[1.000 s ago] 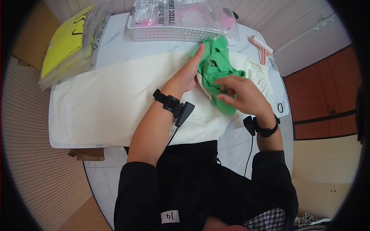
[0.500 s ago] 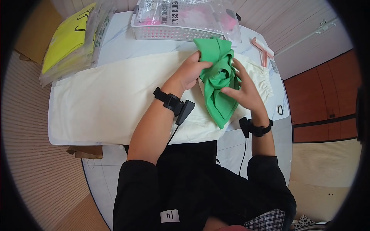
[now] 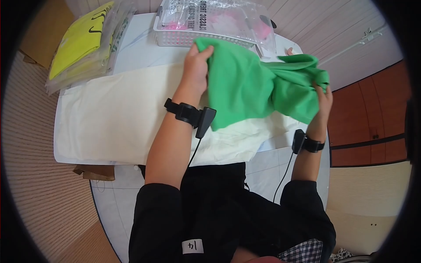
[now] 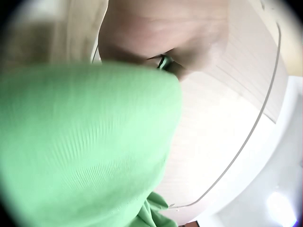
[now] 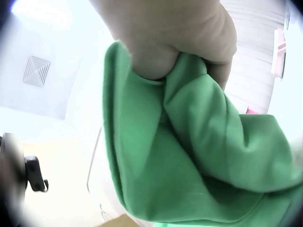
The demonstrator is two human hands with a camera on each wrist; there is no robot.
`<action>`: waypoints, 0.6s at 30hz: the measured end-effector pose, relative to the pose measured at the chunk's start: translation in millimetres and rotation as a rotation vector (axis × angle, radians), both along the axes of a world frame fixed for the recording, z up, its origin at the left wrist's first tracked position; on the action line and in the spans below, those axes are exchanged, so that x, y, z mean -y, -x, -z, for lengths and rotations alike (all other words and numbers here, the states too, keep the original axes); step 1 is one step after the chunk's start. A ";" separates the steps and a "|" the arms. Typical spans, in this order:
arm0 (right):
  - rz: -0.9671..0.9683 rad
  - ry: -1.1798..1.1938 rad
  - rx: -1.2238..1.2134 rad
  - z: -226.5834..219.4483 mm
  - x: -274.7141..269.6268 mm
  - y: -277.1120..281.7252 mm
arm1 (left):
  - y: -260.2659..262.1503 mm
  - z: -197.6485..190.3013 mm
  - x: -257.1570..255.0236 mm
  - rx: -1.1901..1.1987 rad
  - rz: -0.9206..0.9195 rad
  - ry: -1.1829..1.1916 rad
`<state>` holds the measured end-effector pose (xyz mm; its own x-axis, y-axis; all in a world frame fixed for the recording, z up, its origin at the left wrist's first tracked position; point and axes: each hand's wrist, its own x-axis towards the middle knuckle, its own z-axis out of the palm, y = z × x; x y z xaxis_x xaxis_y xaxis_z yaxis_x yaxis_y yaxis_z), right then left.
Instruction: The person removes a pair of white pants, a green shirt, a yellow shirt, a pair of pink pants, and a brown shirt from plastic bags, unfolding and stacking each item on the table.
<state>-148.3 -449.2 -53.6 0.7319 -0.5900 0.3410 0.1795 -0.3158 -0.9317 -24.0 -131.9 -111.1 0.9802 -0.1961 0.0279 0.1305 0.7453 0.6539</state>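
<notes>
A green garment [image 3: 239, 83] is stretched between both hands above the table, broad and smooth at the left, bunched into folds at the right. My left hand [image 3: 195, 68] grips its upper left edge, thumb over the cloth. In the left wrist view the garment [image 4: 90, 142] hangs below the left hand [image 4: 163, 35]. At the other end my right hand [image 3: 324, 101] holds the gathered part, its fingers partly hidden by cloth. Thumb and fingers of the right hand [image 5: 175, 38] pinch the folds in the right wrist view. Beneath lies a cream garment [image 3: 127, 114], its right end mostly covered.
A white perforated basket [image 3: 175, 38] holding clear plastic bags stands at the back of the white table [image 3: 144, 44]. Bagged yellow clothing [image 3: 81, 41] is stacked at the back left. A pink object [image 3: 289, 51] shows behind the green garment.
The hands have moved apart, left hand to the left, right hand to the right. The bundled green garment has opened out between them, and the right hand now grips it.
</notes>
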 end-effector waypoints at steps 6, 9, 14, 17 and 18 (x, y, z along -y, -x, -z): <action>-0.083 -0.237 0.142 -26.8 -10.6 26.9 | -15.9 14.2 -10.0 -0.091 -0.131 -0.044; -0.060 -0.259 0.117 -22.0 -17.0 28.1 | -21.2 28.2 -4.4 -0.125 -0.245 -0.448; -0.071 -0.218 0.123 -25.3 -29.5 28.8 | -18.8 42.5 10.2 0.215 -0.415 -1.025; -0.071 -0.209 0.136 -32.8 -44.1 26.3 | -1.2 34.0 18.6 0.431 -0.547 -1.250; -0.072 -0.210 0.137 -31.9 -42.8 25.7 | 4.8 26.9 19.3 0.323 -0.402 -1.210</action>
<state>-174.0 -406.3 -21.7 0.7297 -0.6065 0.3156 0.3235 -0.1003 -0.9409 -28.8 -151.2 -138.0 0.9580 0.0394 0.2841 -0.2485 -0.3800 0.8910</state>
